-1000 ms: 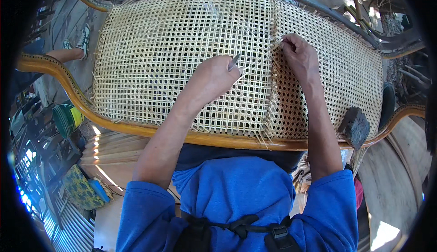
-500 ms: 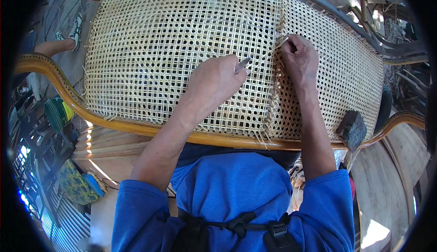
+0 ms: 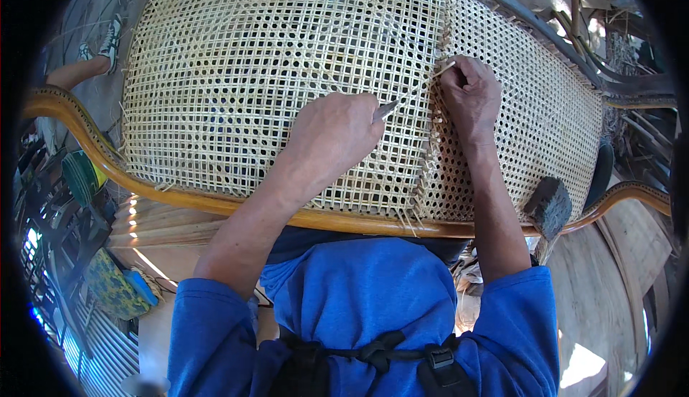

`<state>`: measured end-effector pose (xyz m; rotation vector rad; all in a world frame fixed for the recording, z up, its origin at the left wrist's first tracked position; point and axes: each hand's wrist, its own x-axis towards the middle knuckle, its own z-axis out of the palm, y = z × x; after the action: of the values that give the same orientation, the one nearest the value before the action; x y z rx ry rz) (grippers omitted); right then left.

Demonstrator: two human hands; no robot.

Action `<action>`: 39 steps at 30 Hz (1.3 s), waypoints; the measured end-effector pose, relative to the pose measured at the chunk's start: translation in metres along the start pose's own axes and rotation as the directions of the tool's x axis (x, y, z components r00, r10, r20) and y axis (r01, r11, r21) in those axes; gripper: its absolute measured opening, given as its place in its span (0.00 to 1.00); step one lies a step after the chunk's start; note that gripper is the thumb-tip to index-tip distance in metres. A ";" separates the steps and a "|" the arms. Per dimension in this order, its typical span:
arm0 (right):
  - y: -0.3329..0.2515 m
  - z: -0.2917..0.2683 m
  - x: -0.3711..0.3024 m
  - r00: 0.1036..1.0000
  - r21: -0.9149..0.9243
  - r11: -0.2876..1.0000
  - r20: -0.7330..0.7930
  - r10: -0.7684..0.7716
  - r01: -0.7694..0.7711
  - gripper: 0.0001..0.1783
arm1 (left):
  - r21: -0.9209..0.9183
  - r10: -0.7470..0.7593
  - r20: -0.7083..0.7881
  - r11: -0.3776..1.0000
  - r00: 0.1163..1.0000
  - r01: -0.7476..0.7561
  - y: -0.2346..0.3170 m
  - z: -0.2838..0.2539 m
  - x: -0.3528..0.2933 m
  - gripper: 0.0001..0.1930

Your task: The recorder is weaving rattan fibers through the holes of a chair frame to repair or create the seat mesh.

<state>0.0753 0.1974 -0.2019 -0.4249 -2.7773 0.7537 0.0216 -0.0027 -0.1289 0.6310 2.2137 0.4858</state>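
Note:
Woven cane webbing spans a curved, varnished wooden frame in front of me. A raised seam of cane crosses it, right of the middle. My left hand is closed round a small tool with a pointed metal blade; its tip points right toward the seam, and the fist hides the handle. Whether the blade touches the weave I cannot tell. By the seam my right hand is closed in a pinch on a thin cane strip, whose pale end sticks out past the fingertips.
A dark, rough block rests at the frame's near right edge. Loose cane ends poke out by the near rail. Another person's foot in a patterned shoe shows at the far left. A yellow-and-dark patterned object lies lower left.
The blade in my left hand has shifted slightly, its tip now a little lower and further right. My right hand keeps its pinch by the seam. The whole view has shifted a little.

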 end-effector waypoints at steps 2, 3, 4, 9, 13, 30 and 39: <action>0.003 0.000 -0.002 1.000 0.031 1.000 -0.008 -0.001 0.001 0.02 | -0.006 -0.005 -0.007 1.000 1.000 0.005 -0.001 0.001 0.000 0.11; 0.005 -0.001 -0.002 1.000 0.061 0.998 -0.022 -0.001 0.002 0.03 | -0.009 -0.007 -0.004 1.000 1.000 0.007 0.000 0.000 -0.001 0.11; 0.006 -0.001 -0.002 1.000 0.061 0.998 -0.017 0.000 0.002 0.03 | -0.026 0.001 -0.008 1.000 1.000 -0.002 0.000 -0.001 -0.003 0.11; 0.006 -0.008 0.003 0.998 0.064 0.998 0.060 0.008 -0.012 0.04 | -0.068 -0.044 0.064 0.997 0.997 0.049 -0.007 -0.010 -0.017 0.11; 0.008 -0.017 0.004 0.975 0.071 0.996 0.216 0.046 -0.062 0.05 | -0.069 -0.102 0.102 0.992 0.989 0.110 -0.016 -0.011 -0.030 0.11; -0.009 -0.020 0.020 0.936 -0.007 0.980 0.297 0.191 -0.198 0.08 | -0.294 -0.122 0.221 0.938 0.968 0.185 -0.029 -0.025 -0.043 0.04; -0.069 -0.076 -0.029 0.848 0.672 0.579 0.527 0.065 -0.462 0.16 | -0.519 -0.146 -0.452 0.845 0.880 -0.126 0.002 -0.069 -0.075 0.14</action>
<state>0.1101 0.1647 -0.1064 -0.5387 -2.3661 2.2822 0.0127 -0.0544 -0.0414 0.1994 2.3557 1.3238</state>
